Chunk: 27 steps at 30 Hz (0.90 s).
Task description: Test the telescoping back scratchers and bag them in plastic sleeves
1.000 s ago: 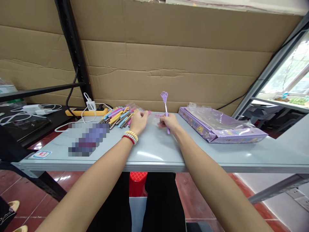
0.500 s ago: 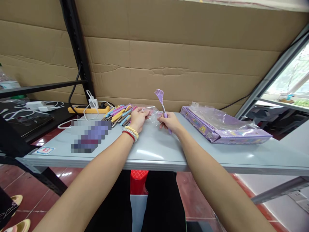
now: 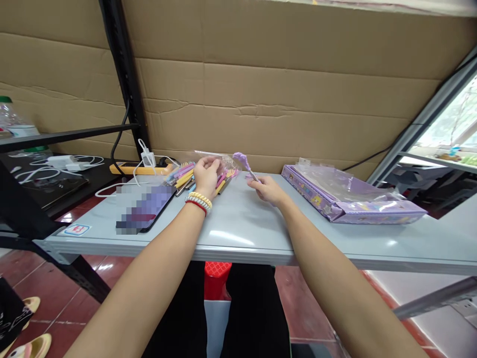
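Observation:
A purple back scratcher (image 3: 243, 160) with a claw-shaped head and a metal shaft is gripped in my right hand (image 3: 269, 190), its head tilted up and to the left above the table. My left hand (image 3: 206, 176) pinches a crinkled clear plastic bag (image 3: 226, 161) over the pile of colourful back scratchers (image 3: 183, 178). Yellow, blue, pink and purple ones lie in that pile, partly hidden by the left hand. The two hands are apart.
An open purple printed box (image 3: 376, 213) with clear plastic on it stands on the grey table (image 3: 242, 223) at the right. At left lie a blurred-out phone (image 3: 147, 209), a yellow power strip (image 3: 164, 170) and a white charger (image 3: 148, 159). Cardboard (image 3: 261, 89) backs the table.
My left hand has moved left with the plastic bag, over the pile and away from the right hand. The back scratcher's head has dipped and tilted to the left.

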Each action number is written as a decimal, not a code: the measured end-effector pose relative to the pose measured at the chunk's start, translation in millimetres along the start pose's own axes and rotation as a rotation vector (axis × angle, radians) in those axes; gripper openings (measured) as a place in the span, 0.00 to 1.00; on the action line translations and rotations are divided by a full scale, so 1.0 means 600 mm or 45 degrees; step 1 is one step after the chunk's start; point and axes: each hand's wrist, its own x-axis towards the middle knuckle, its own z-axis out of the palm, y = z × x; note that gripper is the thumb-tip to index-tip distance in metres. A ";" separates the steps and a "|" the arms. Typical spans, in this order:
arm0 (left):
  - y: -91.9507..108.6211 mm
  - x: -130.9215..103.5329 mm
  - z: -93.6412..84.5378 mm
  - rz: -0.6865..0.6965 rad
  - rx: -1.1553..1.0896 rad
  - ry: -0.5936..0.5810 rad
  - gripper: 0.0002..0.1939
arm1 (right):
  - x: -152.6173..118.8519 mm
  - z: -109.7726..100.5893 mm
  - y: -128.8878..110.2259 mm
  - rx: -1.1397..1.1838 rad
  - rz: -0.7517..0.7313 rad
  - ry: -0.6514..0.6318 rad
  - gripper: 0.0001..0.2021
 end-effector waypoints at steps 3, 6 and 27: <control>-0.009 0.007 -0.009 -0.204 0.112 0.169 0.08 | 0.000 -0.003 -0.002 0.097 0.170 -0.091 0.12; -0.009 0.005 -0.013 -0.257 0.087 0.206 0.09 | -0.002 -0.012 -0.004 0.237 0.131 -0.121 0.13; 0.008 -0.009 -0.005 -0.486 -0.253 -0.155 0.05 | 0.016 -0.051 0.043 0.125 0.005 0.148 0.16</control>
